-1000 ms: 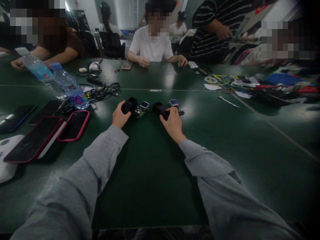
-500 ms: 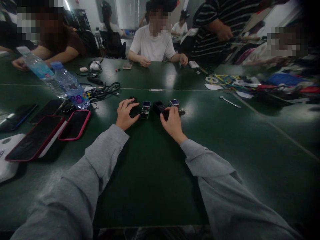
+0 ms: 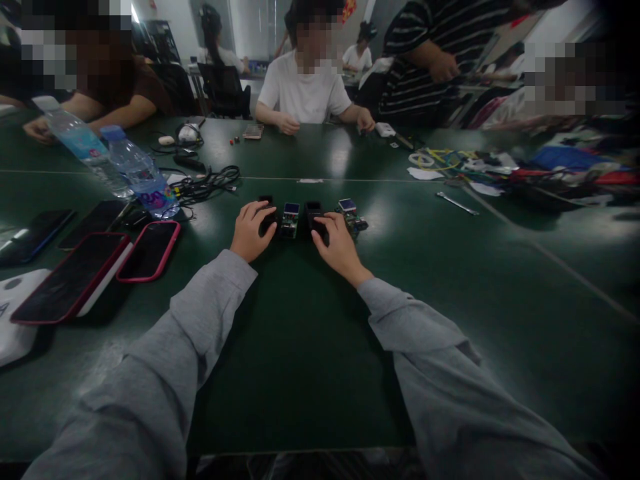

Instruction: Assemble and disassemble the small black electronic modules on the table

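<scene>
Four small items lie in a row on the green table (image 3: 300, 320). My left hand (image 3: 250, 230) curls round a small black plastic case (image 3: 269, 217) at the left end, partly hidden by my fingers. Beside it lies a green circuit board with a small screen (image 3: 291, 220). My right hand (image 3: 340, 243) has thumb and fingers closed on a second black plastic case (image 3: 313, 212), which has a window-like opening at its top. Just beyond that hand rests another circuit board with a screen (image 3: 353, 213), partly covered by the fingers.
Left: water bottles (image 3: 143, 177), black cables (image 3: 215, 183), a pink-edged phone (image 3: 150, 250) and a larger red-edged one (image 3: 73, 277). Right: a wrench (image 3: 457, 203) and a heap of wires (image 3: 500, 163). A person in a white shirt (image 3: 307, 87) sits opposite.
The black case under my right hand has turned straighter, and that hand has shifted slightly left. My left thumb has come in closer to the left case. The boards stay in place.
</scene>
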Demonstrator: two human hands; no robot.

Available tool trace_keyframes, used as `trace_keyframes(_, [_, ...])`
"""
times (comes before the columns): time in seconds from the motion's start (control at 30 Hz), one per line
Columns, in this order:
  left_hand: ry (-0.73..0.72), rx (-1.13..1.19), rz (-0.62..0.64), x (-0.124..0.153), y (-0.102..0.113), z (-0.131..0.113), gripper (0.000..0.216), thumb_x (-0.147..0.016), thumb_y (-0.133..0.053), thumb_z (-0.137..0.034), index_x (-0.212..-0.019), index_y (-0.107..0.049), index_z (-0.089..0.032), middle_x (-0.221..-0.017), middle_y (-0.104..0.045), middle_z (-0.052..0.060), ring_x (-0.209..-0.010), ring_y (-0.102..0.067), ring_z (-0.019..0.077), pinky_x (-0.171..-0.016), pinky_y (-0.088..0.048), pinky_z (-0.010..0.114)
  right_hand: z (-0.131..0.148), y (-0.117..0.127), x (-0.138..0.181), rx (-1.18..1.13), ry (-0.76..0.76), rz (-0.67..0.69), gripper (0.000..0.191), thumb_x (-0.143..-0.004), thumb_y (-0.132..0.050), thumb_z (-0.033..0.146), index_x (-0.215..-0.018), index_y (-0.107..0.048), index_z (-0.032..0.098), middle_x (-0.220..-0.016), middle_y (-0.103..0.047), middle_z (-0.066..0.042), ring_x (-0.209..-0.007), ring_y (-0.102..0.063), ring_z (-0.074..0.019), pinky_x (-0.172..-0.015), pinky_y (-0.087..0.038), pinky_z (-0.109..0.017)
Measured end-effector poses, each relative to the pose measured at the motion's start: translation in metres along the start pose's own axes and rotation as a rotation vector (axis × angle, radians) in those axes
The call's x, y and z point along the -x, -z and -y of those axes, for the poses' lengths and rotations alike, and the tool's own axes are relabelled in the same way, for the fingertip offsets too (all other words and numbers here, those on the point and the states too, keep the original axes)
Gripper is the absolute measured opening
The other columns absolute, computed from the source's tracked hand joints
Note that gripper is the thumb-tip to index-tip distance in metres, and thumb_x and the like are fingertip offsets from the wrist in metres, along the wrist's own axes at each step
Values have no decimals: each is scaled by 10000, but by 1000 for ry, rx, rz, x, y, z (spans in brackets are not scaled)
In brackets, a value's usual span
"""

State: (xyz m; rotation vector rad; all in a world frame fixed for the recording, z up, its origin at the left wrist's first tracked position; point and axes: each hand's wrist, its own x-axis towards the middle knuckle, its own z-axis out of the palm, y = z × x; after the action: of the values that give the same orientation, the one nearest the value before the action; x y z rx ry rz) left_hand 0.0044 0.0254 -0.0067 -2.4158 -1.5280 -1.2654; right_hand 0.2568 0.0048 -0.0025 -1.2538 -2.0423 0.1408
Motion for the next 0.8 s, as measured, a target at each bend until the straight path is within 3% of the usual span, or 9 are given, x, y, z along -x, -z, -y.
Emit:
trace_keyframes(0.2, [-19,104,150,0,-3,2,403,-962,-512,-463,-1255,-612,-205,-1416,-581,87,-1408,-429,264,-1166,-352,533,-1,-1,0,4,48,19,386,-947,-528,338,-1301,-525,185,-1389,-411,-164,-1275,-499,-305,-1021,-502,-516])
trace_keyframes(0.37, [-112,124,157,1,2,-4,520,-827,-693,-539,-1234,-630,-221,-1376,-613,100,-1365,-484,293,-1140,-382,566,-2,-2,0,-3,37,17,375,-934,-550,339,-1281,-531,199,-1365,-431,-161,-1267,-503,-311,-1018,-497,-528])
trace_keyframes(0.5, [-198,98,180,1,0,-3,543,-809,-735,-485,-1268,-608,-223,-1381,-607,111,-1354,-498,291,-1127,-396,574,-2,-2,0,-15,60,39,389,-921,-571,335,-1286,-526,208,-1384,-419,-155,-1281,-493,-314,-1019,-496,-527])
trace_keyframes(0.67, [-225,83,160,3,-1,0,420,-867,-696,-383,-1251,-621,-230,-1354,-632,84,-1335,-519,249,-1128,-418,526,-3,-2,0,-21,82,55,412,-897,-613,314,-1284,-526,207,-1385,-423,-153,-1279,-493,-318,-1017,-500,-525])
trace_keyframes(0.8, [-214,84,133,3,0,-1,346,-875,-693,-325,-1200,-651,-216,-1312,-662,79,-1295,-556,235,-1113,-442,504,-4,-1,-1,-35,89,41,295,-895,-609,255,-1186,-580,222,-1339,-451,-133,-1215,-542,-294,-1004,-503,-533])
